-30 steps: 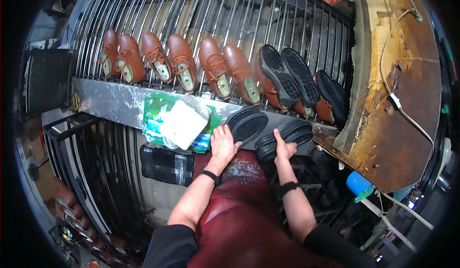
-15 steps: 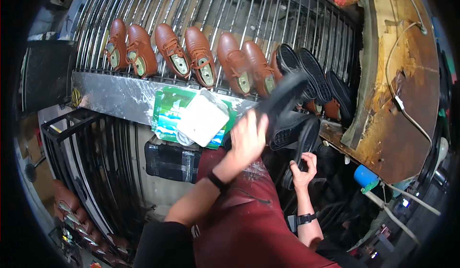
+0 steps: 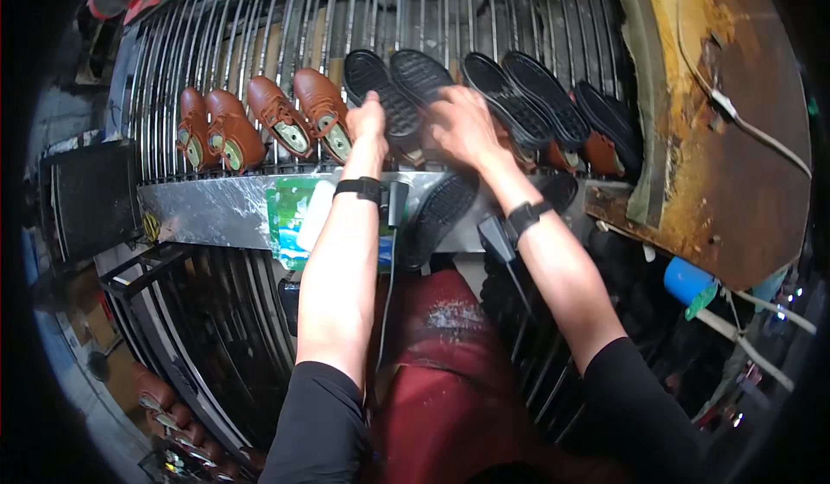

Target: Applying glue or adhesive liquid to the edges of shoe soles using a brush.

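Observation:
Two black rubber soles lie tread up over shoes mid-rack: a left one (image 3: 380,88) and a right one (image 3: 418,70). My left hand (image 3: 367,128) is closed on the lower left edge of the left sole, its thumb against the side. At the lower end of the right sole is my right hand (image 3: 465,129), smeared by motion, so its grip is unclear. Brown lace-up shoes (image 3: 284,119) stand in a row to the left. Several more black soles (image 3: 540,95) cover shoes on the right. One loose sole (image 3: 443,209) rests on the metal ledge below my hands.
The roller rack (image 3: 303,17) has a metal front ledge (image 3: 203,211) carrying a green sheet (image 3: 285,216) and a white container (image 3: 316,216), partly behind my left forearm. A worn wooden board (image 3: 743,216) with a cable stands right. More brown shoes (image 3: 169,410) sit lower left.
Both hands have moved up onto the rack. The two soles I held now lie over the brown shoes in the middle. My view has shifted, and a loose sole shows on the ledge.

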Tool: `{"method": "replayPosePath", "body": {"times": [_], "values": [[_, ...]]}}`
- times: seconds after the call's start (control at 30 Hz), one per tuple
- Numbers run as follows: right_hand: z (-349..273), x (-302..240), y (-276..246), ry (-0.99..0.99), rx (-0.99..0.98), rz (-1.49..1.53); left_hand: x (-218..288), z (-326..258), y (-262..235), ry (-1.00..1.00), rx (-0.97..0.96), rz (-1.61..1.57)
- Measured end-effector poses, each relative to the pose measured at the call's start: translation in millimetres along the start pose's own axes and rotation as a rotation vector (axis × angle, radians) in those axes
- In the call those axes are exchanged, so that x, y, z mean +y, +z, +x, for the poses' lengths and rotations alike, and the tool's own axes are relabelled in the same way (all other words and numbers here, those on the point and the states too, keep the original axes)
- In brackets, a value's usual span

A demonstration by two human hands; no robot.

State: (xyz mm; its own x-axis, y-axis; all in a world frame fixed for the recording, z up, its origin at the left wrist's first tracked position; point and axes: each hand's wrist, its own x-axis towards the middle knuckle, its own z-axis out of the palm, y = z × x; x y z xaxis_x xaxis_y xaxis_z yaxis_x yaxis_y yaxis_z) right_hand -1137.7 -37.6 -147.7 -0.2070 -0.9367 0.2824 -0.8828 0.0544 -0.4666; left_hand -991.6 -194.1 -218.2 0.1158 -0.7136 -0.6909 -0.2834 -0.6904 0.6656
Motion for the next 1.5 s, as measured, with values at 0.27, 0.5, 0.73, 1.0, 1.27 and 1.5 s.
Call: {"method": "replayPosePath", "body": {"times": [0.27, 0.5, 0.73, 1.0, 1.27, 1.5], "values": [[-259.5, -36.6, -28.2, 1.797, 0.293, -0.009, -152.7, -201.5, -37.0, 0.808, -0.234, 0.989], [-242.5, -43.3, 10.9, 1.754, 0.005, -0.066, -209.8, -191.4, -82.2, 0.748, -0.335, 1.133], [-225.7, -19.5, 1.7, 2.011, 0.202, 0.140, -84.9, -293.9, -140.5, 0.882, -0.256, 0.645], [-227.2, -139.2, -70.7, 1.454, 0.750, 0.580, 72.9, -27.5, -185.9, 0.771, 0.127, 0.266], [19.8, -243.4, -27.0, 0.965, 0.159, 0.242, 56.0, 143.3, -174.6, 0.123, -0.124, -0.014], [129.9, -169.7, 135.2, 0.648, -0.293, -0.276, 27.5, 164.2, -160.5, 0.257, -0.141, -0.195]]}}
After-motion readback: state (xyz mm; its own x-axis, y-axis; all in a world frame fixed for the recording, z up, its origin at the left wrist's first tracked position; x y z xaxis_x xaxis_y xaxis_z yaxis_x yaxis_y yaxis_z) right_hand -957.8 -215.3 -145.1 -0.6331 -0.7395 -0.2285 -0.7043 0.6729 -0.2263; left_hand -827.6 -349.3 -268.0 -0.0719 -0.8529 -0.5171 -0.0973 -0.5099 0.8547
